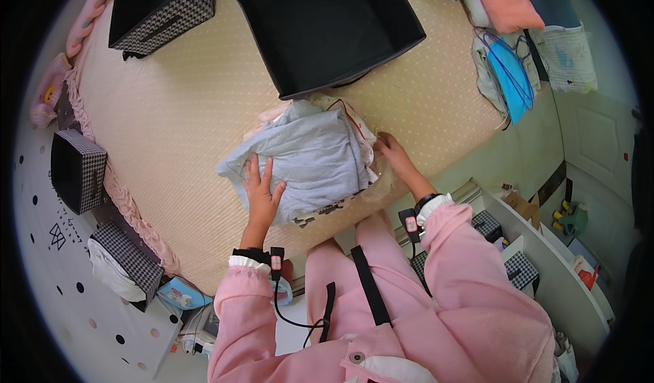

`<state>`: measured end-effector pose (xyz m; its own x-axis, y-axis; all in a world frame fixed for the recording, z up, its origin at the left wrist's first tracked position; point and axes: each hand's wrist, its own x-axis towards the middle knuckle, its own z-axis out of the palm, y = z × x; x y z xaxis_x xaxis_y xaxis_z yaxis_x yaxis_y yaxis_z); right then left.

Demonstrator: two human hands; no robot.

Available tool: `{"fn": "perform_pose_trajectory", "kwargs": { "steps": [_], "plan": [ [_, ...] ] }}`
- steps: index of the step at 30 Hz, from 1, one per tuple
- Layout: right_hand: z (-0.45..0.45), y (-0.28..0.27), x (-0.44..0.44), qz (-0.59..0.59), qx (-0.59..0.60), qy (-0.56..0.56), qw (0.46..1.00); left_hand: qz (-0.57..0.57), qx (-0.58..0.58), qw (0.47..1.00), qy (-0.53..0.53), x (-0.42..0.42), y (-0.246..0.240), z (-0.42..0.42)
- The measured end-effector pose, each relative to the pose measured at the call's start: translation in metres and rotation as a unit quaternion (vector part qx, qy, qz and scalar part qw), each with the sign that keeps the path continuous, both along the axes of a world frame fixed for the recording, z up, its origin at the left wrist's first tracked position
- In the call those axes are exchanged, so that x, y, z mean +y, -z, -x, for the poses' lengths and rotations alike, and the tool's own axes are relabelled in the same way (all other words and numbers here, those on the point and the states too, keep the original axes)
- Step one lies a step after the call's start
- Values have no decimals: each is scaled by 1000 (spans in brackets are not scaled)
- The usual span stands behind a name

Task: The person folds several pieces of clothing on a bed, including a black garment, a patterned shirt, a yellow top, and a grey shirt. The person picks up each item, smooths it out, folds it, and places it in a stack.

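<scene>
A folded light blue-grey garment [322, 150] lies on top of a small pile of clothes at the front of the bed. My left hand [263, 191] rests on its left part, fingers spread. Under its right side shows a white printed cloth with red trim [360, 127]. My right hand [391, 150] is at the pile's right edge, its fingertips by the white cloth; whether they pinch it is too small to tell. A sheer pale cloth [379, 181] lies just below that hand. The lower layers are mostly hidden.
Behind the pile stands a large black fabric storage box [332, 30], with a houndstooth box [168, 17] at back left. Folded fabrics, including a coral one [503, 2], sit at back right. More houndstooth boxes [92, 171] line the left side. An open drawer [541, 250] is at right.
</scene>
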<state>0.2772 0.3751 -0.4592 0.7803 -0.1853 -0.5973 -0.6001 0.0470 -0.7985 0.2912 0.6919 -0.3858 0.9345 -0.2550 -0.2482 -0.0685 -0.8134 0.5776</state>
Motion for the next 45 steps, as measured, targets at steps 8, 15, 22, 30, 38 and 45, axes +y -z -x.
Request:
{"fn": "perform_pose_trajectory", "kwargs": {
  "steps": [8,15,22,30,38,45],
  "plan": [
    [-26,23,8,302,-170,-147,926,-16,21,1000,4,-1,-9,-3],
    [-53,45,14,140,42,-177,973,-1,18,1000,-1,0,-10,0],
    [-53,20,28,270,-42,-175,946,8,17,1000,8,3,-13,-1],
    [-77,43,31,365,-107,-223,898,22,12,1000,-5,5,-12,2],
    [-100,19,26,64,32,-289,955,22,10,1000,-15,6,-12,8],
    [-80,-10,12,-316,171,-167,918,67,28,997,-16,21,-4,18]
  ]
}}
